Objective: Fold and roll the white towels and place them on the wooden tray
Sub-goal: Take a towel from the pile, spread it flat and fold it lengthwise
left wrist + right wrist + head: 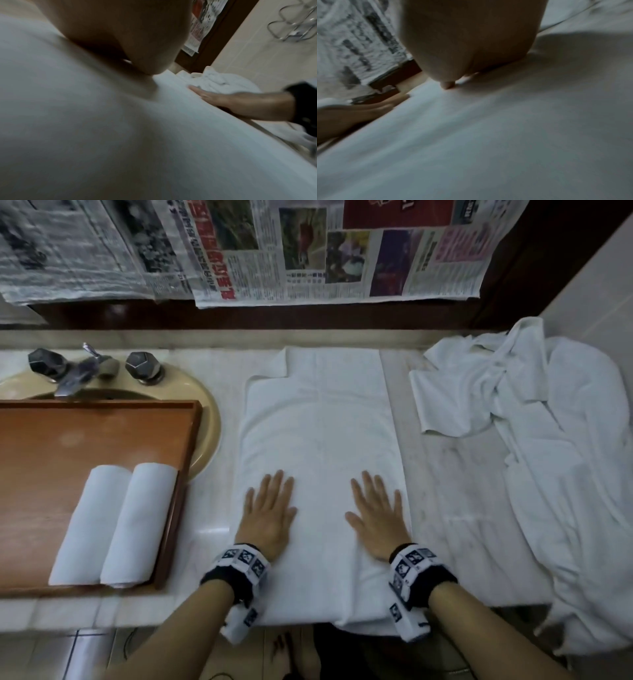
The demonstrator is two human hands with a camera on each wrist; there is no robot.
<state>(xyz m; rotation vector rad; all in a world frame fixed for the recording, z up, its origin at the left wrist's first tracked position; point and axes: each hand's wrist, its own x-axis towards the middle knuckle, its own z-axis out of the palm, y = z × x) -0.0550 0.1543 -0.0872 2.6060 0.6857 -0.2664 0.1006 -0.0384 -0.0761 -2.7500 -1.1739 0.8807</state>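
Both hands are flat, fingers straight and slightly spread, palms down on the folded towel (318, 460). Left hand (269, 513) sits near the towel's left edge, right hand (378, 517) toward its right edge, both on the near third of the strip. Neither grips anything; they only press.

Likely reason: smoothing the fold and pinning the near end so the layers stay aligned before rolling. The towel lies as a long strip running away from the person, with its near end hanging just over the table's (442, 508) front edge, so a roll would probably start there. That is a judgement, not something seen.

The far left corner of the strip is uneven, with a lower layer sticking out at an offset. It may give a ragged roll end if not squared up.

Wooden tray (68, 446) sits left of the towel, partly over the sink (205, 405), near the left hand. Two rolled towels (116, 522) already lie side by side in its near right corner, touching each other. The remaining tray floor is bare wood, so there is room for more rolls.

A crumpled pile of white towels (534, 419) lies on the right, well apart from the right hand, still unfolded.

Wrist views are blurred; they show only palms against white cloth.
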